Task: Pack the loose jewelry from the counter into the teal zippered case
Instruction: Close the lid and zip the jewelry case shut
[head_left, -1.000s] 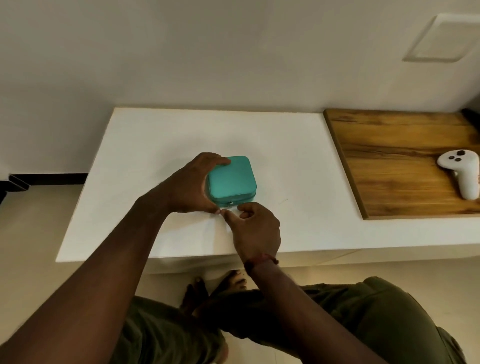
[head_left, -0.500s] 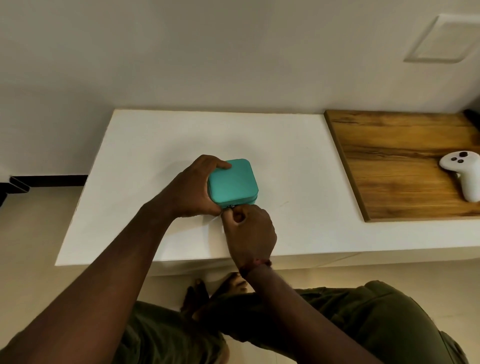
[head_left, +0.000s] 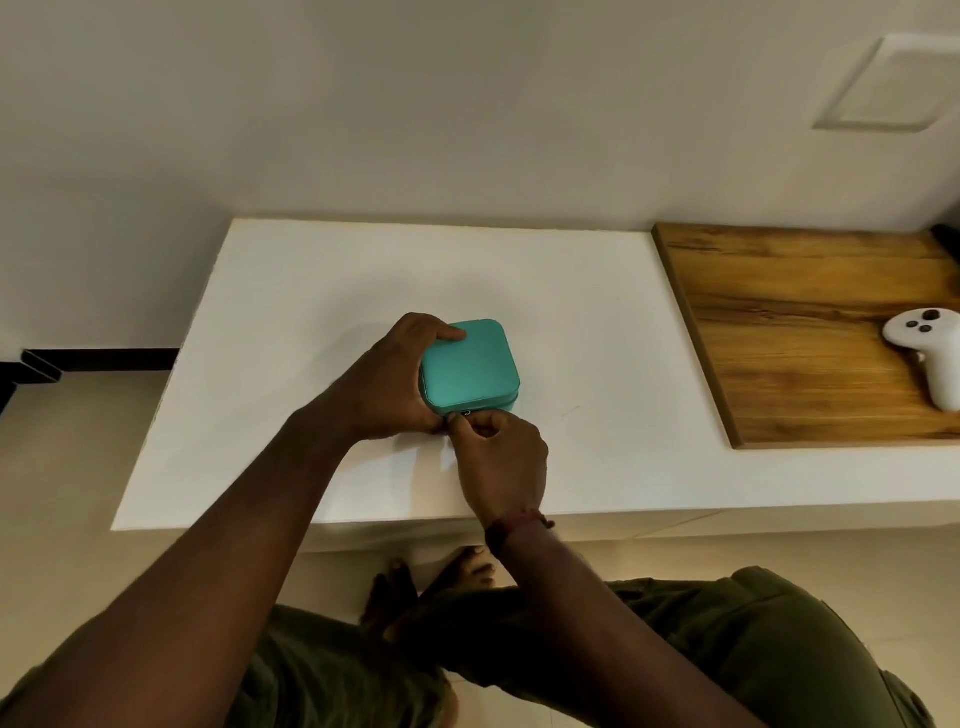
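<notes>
The teal zippered case (head_left: 470, 366) lies closed on the white counter (head_left: 322, 312), near the middle. My left hand (head_left: 392, 379) wraps its left side, fingers over the far left corner and thumb at the near edge. My right hand (head_left: 501, 454) is at the case's near side, thumb and forefinger pinched on the small zipper pull (head_left: 464, 413). No loose jewelry shows on the counter.
A wooden board (head_left: 789, 332) sits on the right part of the counter with a white handheld controller (head_left: 930, 358) on it. The counter's near edge runs just under my right wrist. A wall stands behind the counter. My legs and feet are below.
My right hand has moved up to the case's near side and closed its fingers on the zipper pull. My left hand has kept its hold on the case.
</notes>
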